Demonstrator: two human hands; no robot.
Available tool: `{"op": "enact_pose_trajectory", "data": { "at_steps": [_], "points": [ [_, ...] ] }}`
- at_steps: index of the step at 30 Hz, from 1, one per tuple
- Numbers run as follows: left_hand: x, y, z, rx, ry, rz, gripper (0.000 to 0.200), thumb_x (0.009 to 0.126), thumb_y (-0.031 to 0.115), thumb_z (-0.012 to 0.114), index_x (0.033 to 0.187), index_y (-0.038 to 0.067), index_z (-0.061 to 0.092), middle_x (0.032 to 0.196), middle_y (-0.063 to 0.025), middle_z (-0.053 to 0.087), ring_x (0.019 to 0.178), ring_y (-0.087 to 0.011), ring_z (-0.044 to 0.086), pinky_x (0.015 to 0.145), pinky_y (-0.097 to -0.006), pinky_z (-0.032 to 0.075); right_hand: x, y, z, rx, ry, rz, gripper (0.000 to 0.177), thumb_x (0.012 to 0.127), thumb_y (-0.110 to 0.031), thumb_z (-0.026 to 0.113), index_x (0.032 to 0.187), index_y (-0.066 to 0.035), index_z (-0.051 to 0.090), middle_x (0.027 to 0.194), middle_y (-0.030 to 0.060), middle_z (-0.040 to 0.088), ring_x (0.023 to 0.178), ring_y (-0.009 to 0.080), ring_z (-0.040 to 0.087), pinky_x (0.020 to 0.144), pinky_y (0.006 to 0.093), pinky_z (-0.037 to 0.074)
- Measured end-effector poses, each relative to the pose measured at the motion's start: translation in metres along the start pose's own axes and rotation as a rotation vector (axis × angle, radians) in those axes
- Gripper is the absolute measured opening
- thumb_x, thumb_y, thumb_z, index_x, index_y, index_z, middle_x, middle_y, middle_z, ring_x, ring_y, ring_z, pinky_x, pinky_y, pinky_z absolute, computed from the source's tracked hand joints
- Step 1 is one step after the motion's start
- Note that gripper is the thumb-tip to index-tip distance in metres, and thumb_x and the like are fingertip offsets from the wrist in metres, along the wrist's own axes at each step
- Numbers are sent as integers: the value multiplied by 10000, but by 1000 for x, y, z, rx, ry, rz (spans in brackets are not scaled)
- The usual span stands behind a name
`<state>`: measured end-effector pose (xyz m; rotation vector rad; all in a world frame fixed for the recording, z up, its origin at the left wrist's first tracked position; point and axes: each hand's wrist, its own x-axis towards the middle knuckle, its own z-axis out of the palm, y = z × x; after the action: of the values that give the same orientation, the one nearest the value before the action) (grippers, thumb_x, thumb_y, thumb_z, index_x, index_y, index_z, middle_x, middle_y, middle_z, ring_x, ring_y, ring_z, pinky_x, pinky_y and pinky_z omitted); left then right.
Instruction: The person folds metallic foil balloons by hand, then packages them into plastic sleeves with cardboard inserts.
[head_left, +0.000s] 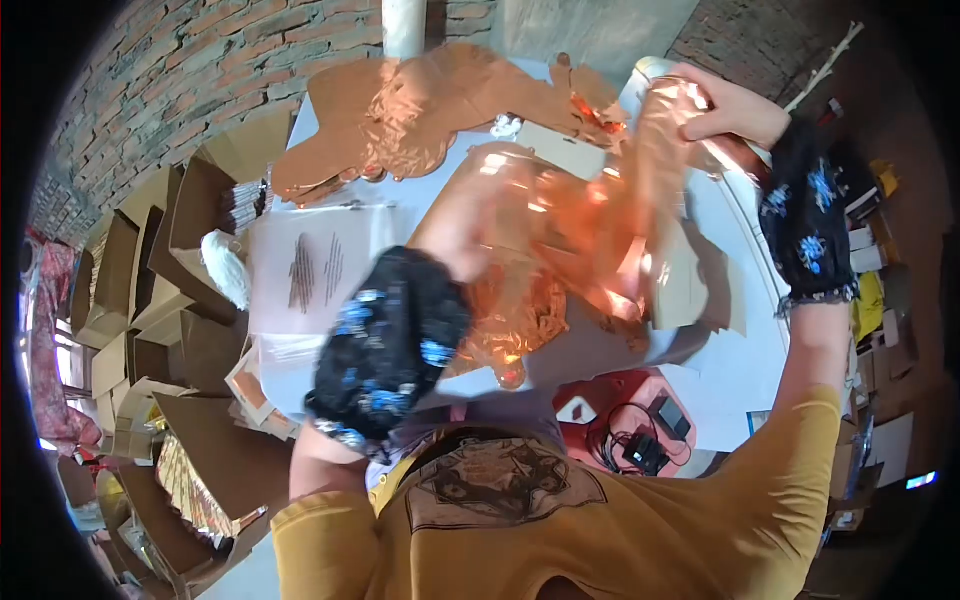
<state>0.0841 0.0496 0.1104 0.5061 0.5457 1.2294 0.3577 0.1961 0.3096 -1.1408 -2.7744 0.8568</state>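
Note:
A shiny copper-coloured foil balloon (590, 235), flat and creased, is spread over the middle of the table in front of me. My right hand (738, 112) grips its upper right end, thumb in front, and lifts that part off the table. Motion smears my left hand (468, 235), which is at the left side of the same foil; its fingers cannot be made out. More foil balloons (400, 125) of the same colour lie flat along the far side of the table.
Clear plastic bags (320, 265) with printing lie on the table's left. Open cardboard boxes (215, 450) crowd the floor at left. A pink stool (640, 400) with black cables and adapters stands at the near edge. Behind rises a brick wall (200, 80) with a white pipe (403, 28).

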Motion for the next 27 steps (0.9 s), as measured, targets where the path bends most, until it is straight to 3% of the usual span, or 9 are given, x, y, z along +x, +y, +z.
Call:
{"op": "enact_pose_trajectory", "data": {
  "at_steps": [3,4,7,10,12,14,17,20,27],
  "points": [
    [-21,26,-47,42,252,132,194,977,254,582,1097,104,609,990,-27,658,871,-171,660,734,-345,561,55,8,19,-483,19,-158,523,770,-164,707,1245,-73,508,1004,77,551,944,167,520,836,306,445],
    [-34,28,-48,92,265,212,190,982,236,579,1108,95,601,998,-32,656,895,-168,659,759,-340,560,80,14,33,-383,95,-269,411,813,-155,674,1199,-93,549,963,109,550,881,235,522,807,337,456],
    [-59,30,-56,46,272,229,176,993,176,565,1129,66,579,1021,-44,654,949,-162,653,824,-330,553,125,-3,48,-1102,501,-341,395,823,-135,674,1208,-141,585,1106,160,593,1030,337,562,870,395,473],
    [-74,4,-68,110,322,327,182,994,127,551,1152,35,555,1085,-63,654,995,-156,640,890,-334,534,146,11,67,-1124,744,-515,226,1020,-302,524,1056,-92,601,1158,99,588,944,220,588,813,382,475],
    [-81,-15,-70,152,384,299,182,990,115,553,1152,31,549,1093,-72,655,1020,-158,635,901,-332,526,169,47,89,-964,718,-398,205,953,-256,574,1105,-119,596,1214,148,563,1090,278,557,924,414,444],
    [-86,-27,-57,145,465,259,166,982,118,567,1132,55,533,972,-46,637,819,-123,632,703,-279,543,179,77,117,-852,782,-407,394,832,-133,655,1219,-145,587,1196,173,577,1126,318,560,922,413,469],
    [-90,-45,-76,226,539,165,168,973,124,583,1120,85,510,882,-13,585,602,-72,535,481,-237,475,167,101,149,-591,546,-234,391,903,-145,607,1291,-143,566,1222,170,570,1139,347,546,963,419,446],
    [-93,-52,-81,212,498,93,176,974,84,571,1146,73,529,1002,-13,630,809,-69,600,677,-205,513,124,103,184,-274,461,-97,389,929,-170,587,1311,-105,550,1225,171,588,1145,326,562,977,390,444],
    [-85,-57,-90,190,527,130,184,956,43,571,1133,79,532,943,-1,613,773,-72,615,577,-231,545,-6,68,276,105,596,-33,253,988,-211,569,1177,-48,610,962,90,664,814,180,631,739,292,502]
  ]
}}
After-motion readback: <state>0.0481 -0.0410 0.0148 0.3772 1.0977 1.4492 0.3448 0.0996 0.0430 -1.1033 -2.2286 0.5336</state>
